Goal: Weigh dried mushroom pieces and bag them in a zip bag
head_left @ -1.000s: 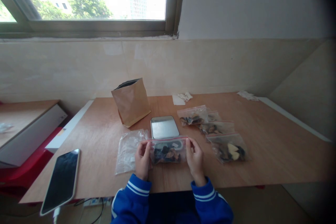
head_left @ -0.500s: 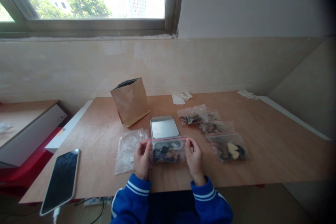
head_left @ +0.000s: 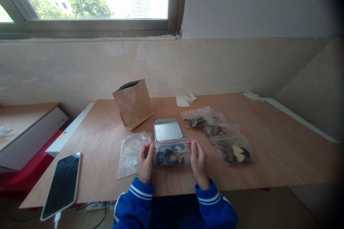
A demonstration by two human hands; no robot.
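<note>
Both my hands hold one clear zip bag point(head_left: 171, 154) with a red seal and dark dried pieces inside, just above the wooden table point(head_left: 271, 150). My left hand point(head_left: 145, 162) pinches its left top corner, fingers closed. My right hand point(head_left: 198, 161) pinches the right top corner, fingers closed. Right behind the bag lies a small silver scale point(head_left: 167, 129). A pile of empty clear bags point(head_left: 130, 152) lies beside my left hand.
Three filled zip bags point(head_left: 215, 128) lie in a row to the right of the scale. An open brown paper bag point(head_left: 133, 104) stands at the back left. A dark phone point(head_left: 62, 184) rests at the table's left front corner. Crumpled paper point(head_left: 186, 99) lies near the wall.
My hands have barely shifted along the bag's seal; the bag stays in the same place in front of the scale.
</note>
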